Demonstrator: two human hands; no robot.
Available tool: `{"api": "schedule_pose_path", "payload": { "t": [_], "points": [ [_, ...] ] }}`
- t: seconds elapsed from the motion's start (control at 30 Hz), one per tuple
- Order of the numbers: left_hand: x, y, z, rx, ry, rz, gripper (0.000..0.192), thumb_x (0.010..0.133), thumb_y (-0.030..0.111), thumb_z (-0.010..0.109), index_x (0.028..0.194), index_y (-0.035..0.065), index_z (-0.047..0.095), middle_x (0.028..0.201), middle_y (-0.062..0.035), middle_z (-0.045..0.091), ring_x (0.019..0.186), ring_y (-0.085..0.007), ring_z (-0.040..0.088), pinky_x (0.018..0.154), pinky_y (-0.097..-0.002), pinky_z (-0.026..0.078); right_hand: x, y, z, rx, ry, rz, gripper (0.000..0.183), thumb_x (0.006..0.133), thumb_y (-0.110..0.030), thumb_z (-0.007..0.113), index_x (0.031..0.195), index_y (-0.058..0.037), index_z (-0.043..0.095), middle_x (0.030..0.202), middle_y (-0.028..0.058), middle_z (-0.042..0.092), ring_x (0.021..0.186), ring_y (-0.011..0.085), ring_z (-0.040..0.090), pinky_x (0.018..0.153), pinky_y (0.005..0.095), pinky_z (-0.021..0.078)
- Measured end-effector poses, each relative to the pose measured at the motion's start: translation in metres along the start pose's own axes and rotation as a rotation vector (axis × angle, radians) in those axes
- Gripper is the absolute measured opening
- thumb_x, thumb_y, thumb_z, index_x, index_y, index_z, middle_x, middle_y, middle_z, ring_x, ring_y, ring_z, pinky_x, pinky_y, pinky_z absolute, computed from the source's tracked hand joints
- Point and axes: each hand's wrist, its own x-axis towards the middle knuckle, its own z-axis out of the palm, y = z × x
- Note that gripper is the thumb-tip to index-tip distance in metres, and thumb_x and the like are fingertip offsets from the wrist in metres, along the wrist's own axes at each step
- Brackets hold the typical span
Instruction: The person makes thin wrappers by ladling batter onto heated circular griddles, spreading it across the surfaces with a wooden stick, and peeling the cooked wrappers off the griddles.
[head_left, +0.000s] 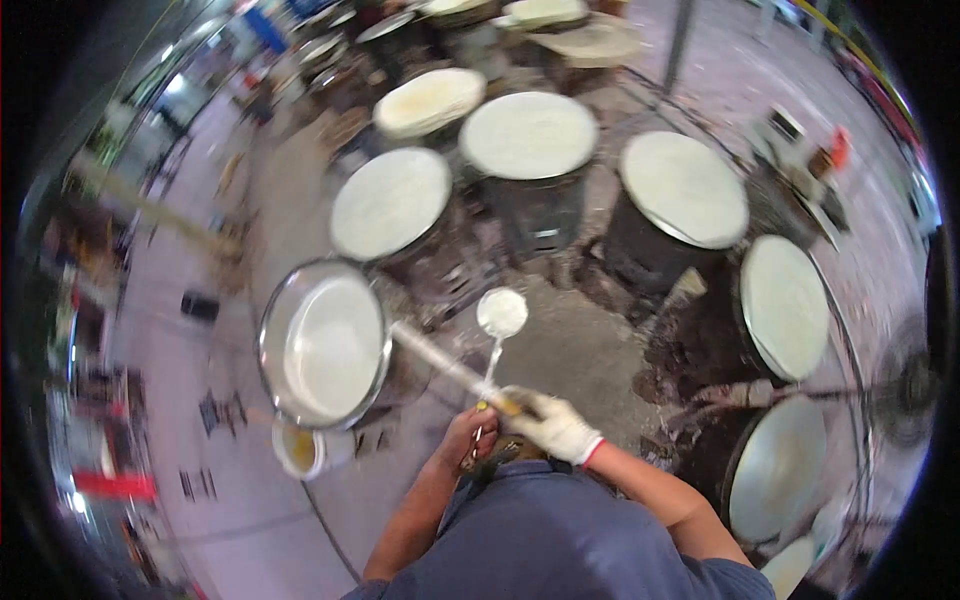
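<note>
My bare left hand (469, 437) is closed around the handle of a ladle (502, 312), whose round bowl holds white batter. In a white glove with a red cuff, my right hand (551, 426) grips the yellowish end of a long pale scraper or paddle (442, 361), which crosses the ladle's handle. The far end of that tool is close to the rim of a large metal basin (262, 330) of white batter, left of my hands. Several round griddles on dark stands curve around in front, among them one covered with pale batter (529, 135) and another at the right (686, 189).
A white bucket (320, 457) with yellowish contents stands below the basin. At the lower right is a bare-looking griddle (778, 469). Stacked flatbreads (430, 101) lie beyond the front griddles. A pole (679, 49) rises at the back, and a fan-like object (904, 390) is at far right.
</note>
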Motion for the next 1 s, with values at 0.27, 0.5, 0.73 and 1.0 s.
{"api": "schedule_pose_path", "payload": {
  "t": [0.27, 0.5, 0.73, 1.0],
  "points": [
    [-0.055, 0.013, -0.163, -0.379, 0.321, 0.204, 0.017, 0.098, 0.023, 0.045, 0.099, 0.0079, 0.052, 0.067, -0.0021, 0.047, 0.047, -0.0114, 0.041, 0.037, -0.0249, 0.032, 0.129, -0.009, 0.066, -0.092, -0.200, 0.229, 0.055, 0.084, -0.014, 0.064, 0.135, -0.0061, 0.048, 0.112, 0.0108, 0.064, 0.095, 0.0168, 0.064, 0.085, 0.0293, 0.0507],
    [-0.102, 0.041, -0.324, -0.389, 0.622, 0.301, 0.012, 0.092, 0.017, 0.054, 0.091, 0.0061, 0.049, 0.069, -0.0042, 0.048, 0.047, -0.0121, 0.045, 0.038, -0.0264, 0.036, 0.244, 0.005, 0.196, 0.365, -0.184, 0.479, 0.042, 0.092, -0.019, 0.058, 0.130, -0.0019, 0.053, 0.089, 0.0031, 0.064, 0.073, 0.0128, 0.061, 0.060, 0.0315, 0.0505],
    [-0.109, 0.074, -0.445, -0.323, 0.666, 0.109, 0.010, 0.092, 0.012, 0.051, 0.085, 0.0060, 0.046, 0.065, -0.0033, 0.047, 0.047, -0.0108, 0.042, 0.040, -0.0273, 0.035, 0.363, -0.021, 0.286, -0.753, -0.380, 0.402, 0.040, 0.093, -0.036, 0.047, 0.124, -0.0154, 0.059, 0.093, 0.0167, 0.068, 0.081, 0.0318, 0.067, 0.076, 0.0407, 0.0507],
    [-0.072, 0.118, -0.489, 0.132, 0.693, 0.104, 0.015, 0.091, 0.015, 0.052, 0.083, 0.0051, 0.046, 0.056, 0.0000, 0.043, 0.043, -0.0095, 0.042, 0.037, -0.0292, 0.036, 0.438, -0.004, 0.332, -0.890, -0.340, 0.324, 0.041, 0.092, -0.038, 0.046, 0.123, -0.0150, 0.059, 0.108, 0.0192, 0.065, 0.100, 0.0372, 0.061, 0.086, 0.0448, 0.0480]
  ]
}}
